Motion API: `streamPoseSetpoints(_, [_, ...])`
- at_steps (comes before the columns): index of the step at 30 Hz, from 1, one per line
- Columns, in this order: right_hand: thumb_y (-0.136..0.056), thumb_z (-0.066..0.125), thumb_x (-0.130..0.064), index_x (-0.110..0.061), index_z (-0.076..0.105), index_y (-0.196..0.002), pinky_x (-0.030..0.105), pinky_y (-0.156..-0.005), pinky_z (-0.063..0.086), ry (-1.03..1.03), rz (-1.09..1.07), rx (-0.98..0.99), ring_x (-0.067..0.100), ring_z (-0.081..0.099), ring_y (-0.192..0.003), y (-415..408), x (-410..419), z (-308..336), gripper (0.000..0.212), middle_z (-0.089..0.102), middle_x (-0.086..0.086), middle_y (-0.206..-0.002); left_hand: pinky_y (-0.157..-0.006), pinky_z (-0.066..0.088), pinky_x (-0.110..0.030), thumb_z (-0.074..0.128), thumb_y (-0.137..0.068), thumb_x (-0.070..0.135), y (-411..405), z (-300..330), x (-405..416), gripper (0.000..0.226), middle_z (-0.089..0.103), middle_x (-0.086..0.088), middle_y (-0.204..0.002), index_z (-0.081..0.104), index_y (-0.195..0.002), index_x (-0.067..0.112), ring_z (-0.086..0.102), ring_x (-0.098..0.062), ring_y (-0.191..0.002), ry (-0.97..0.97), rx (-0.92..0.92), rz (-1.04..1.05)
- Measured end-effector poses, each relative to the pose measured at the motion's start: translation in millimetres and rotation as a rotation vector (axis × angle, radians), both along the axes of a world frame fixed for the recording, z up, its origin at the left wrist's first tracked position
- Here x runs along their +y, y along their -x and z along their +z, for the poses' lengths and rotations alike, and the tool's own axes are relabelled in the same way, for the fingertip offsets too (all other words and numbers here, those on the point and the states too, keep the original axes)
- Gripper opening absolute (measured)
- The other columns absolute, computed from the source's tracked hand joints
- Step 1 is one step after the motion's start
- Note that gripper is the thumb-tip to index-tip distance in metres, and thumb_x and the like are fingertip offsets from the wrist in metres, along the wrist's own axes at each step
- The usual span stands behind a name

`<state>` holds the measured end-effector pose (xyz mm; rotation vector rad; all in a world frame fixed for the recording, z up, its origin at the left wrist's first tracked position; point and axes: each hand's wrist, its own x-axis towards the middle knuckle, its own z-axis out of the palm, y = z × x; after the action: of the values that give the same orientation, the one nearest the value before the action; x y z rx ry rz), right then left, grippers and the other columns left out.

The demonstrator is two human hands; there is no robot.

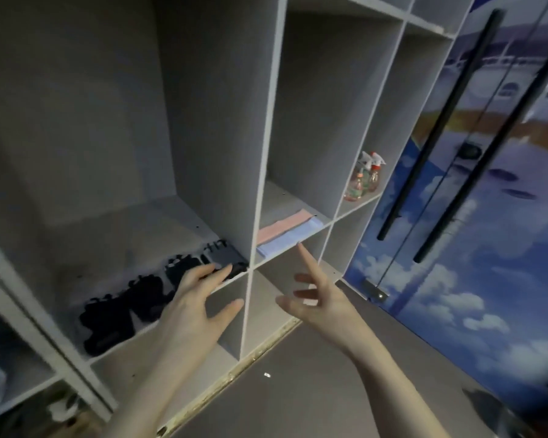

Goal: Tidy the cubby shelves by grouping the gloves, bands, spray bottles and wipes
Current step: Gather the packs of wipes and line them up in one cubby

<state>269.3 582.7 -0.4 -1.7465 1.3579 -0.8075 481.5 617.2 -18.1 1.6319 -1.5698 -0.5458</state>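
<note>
1. black gloves [146,298] lie in a row along the front of the left cubby, the rightmost one close to the shelf lip; my guess is a careless sweep could drag one off the edge into the cubby below.
2. left hand [193,308] reaches to that row with fingers straight and spread, tips touching or just over the rightmost glove, gripping nothing.
3. pink and blue flat cloths or bands [285,233] (cannot tell which) sit side by side in the middle cubby, the blue one at the very front edge, so a nudge may tip it out.
4. right hand [317,298] hovers below that shelf, index finger pointing up near the blue piece, other fingers loosely bent, holding nothing.
5. spray bottles [364,178] stand clustered in the right cubby, near its front; they look light and easily toppled.
6. no readable writing or brand anywhere; too blurred.
</note>
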Motion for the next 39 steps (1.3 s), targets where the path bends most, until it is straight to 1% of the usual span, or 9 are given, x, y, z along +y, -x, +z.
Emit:
streamPoseSetpoints(3, [-0.079,0.073,-0.040,-0.070,0.014,-0.136,0.039,-0.094,0.052,0.010,-0.037,0.022,0.009,0.059,-0.108,65.5,-27.7,3.7,0.087,0.052,-0.008,-0.126,-0.093,0.034,-0.022,0.068,-0.085,0.035,62.9,-4.3,-35.6,0.050,0.036,0.026,-0.129,0.052,-0.132,0.039,0.039,0.007,-0.113,0.000,0.041,-0.029])
streamPoseSetpoints(7, [-0.080,0.073,-0.040,-0.068,0.015,-0.138,0.025,-0.090,0.050,0.019,-0.064,0.039,0.005,0.057,-0.110,140.8,-61.7,2.2,0.086,0.051,-0.008,-0.127,-0.094,0.034,-0.021,0.070,-0.083,0.035,133.9,-16.1,-78.4,0.050,0.039,0.024,-0.130,0.054,-0.131,0.039,0.042,0.008,-0.109,-0.014,0.059,-0.045])
streamPoseSetpoints(10, [-0.080,0.074,-0.036,-0.068,0.019,-0.137,0.023,-0.088,0.050,-0.005,-0.067,-0.003,0.006,0.058,-0.109,180.1,-83.5,-3.2,0.086,0.052,-0.011,-0.126,-0.097,0.039,-0.026,0.070,-0.082,0.038,170.3,-25.5,-102.3,0.052,0.038,0.027,-0.126,0.053,-0.131,0.041,0.044,0.005,-0.115,-0.034,0.055,-0.040])
streamPoseSetpoints(13, [-0.081,0.074,-0.031,-0.064,0.021,-0.138,0.023,-0.086,0.051,-0.007,-0.047,-0.017,0.009,0.060,-0.108,206.9,-109.3,-11.3,0.085,0.050,-0.011,-0.132,-0.103,0.042,-0.035,0.070,-0.082,0.039,194.7,-29.9,-130.8,0.054,0.041,0.020,-0.135,0.052,-0.132,0.042,0.046,-0.004,-0.125,-0.075,0.008,-0.033])
streamPoseSetpoints(18, [-0.079,0.075,-0.032,-0.066,0.019,-0.136,0.015,-0.084,0.048,-0.027,-0.030,0.003,0.002,0.057,-0.105,233.1,-163.8,-25.6,0.086,0.052,-0.010,-0.125,-0.098,0.042,-0.029,0.070,-0.082,0.039,223.1,-31.9,-190.4,0.053,0.042,0.016,-0.137,0.052,-0.133,0.038,0.045,-0.002,-0.119,-0.075,-0.018,-0.021])
streamPoseSetpoints(22, [-0.079,0.074,-0.039,-0.073,0.015,-0.133,0.006,-0.077,0.044,-0.053,0.002,0.045,-0.006,0.056,-0.102,246.4,-221.1,-27.0,0.087,0.051,-0.018,-0.123,-0.101,0.045,-0.038,0.072,-0.082,0.031,242.5,-29.3,-248.1,0.053,0.046,0.008,-0.139,0.055,-0.133,0.030,0.048,-0.013,-0.127,-0.094,-0.015,0.016])
streamPoseSetpoints(28, [-0.080,0.072,-0.043,-0.079,0.011,-0.127,0.026,-0.090,0.051,-0.050,0.078,0.052,0.000,0.057,-0.107,264.8,-319.5,-12.1,0.085,0.049,-0.020,-0.128,-0.100,0.045,-0.033,0.074,-0.081,0.023,261.8,-15.7,-335.9,0.049,0.054,-0.001,-0.132,0.060,-0.128,0.021,0.053,-0.021,-0.123,-0.054,-0.013,0.086])
streamPoseSetpoints(32, [-0.079,0.072,-0.043,-0.079,0.014,-0.126,0.033,-0.095,0.051,-0.046,0.110,0.035,-0.001,0.058,-0.106,271.6,-372.3,-9.2,0.083,0.050,-0.023,-0.121,-0.097,0.041,-0.028,0.072,-0.082,0.030,266.9,-13.6,-377.5,0.050,0.049,0.007,-0.136,0.056,-0.130,0.029,0.050,-0.016,-0.124,-0.069,-0.062,0.123])
streamPoseSetpoints(39, [-0.080,0.071,-0.045,-0.075,0.011,-0.132,0.011,-0.092,0.045,-0.096,0.249,0.047,-0.005,0.053,-0.113,272.0,-437.1,-14.5,0.084,0.048,-0.019,-0.132,-0.100,0.041,-0.031,0.068,-0.085,0.041,281.6,-15.4,-416.5,0.053,0.038,0.010,-0.146,0.049,-0.134,0.038,0.049,-0.014,-0.126,-0.171,-0.099,0.225])
